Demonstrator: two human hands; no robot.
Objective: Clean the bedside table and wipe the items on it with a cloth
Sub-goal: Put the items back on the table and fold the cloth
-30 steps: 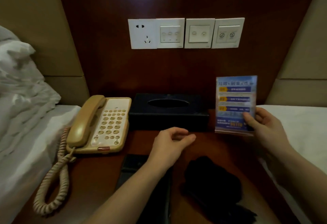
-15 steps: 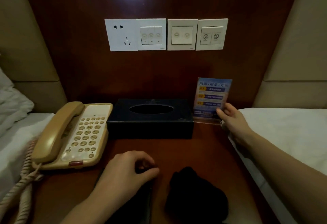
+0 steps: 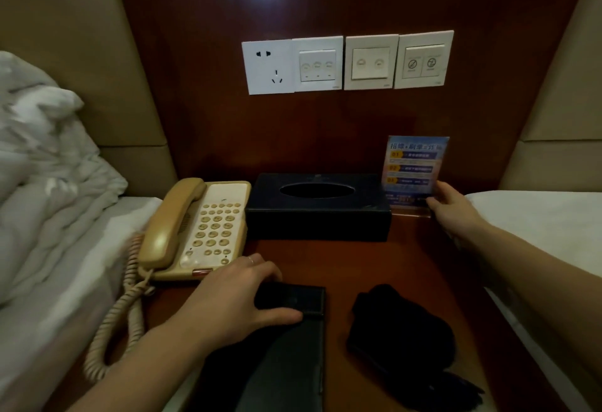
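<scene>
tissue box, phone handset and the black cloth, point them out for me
tissue box (image 3: 317,222), head view, on its front wall.
phone handset (image 3: 172,226), head view, on the middle of its grip.
black cloth (image 3: 402,330), head view, on the middle of the bunched fabric.

On the surface (image 3: 407,268), the phone (image 3: 202,229) sits left of the tissue box (image 3: 317,213), the card stand (image 3: 412,173) right, the folder (image 3: 286,346) and cloth (image 3: 400,340) in front.
</scene>
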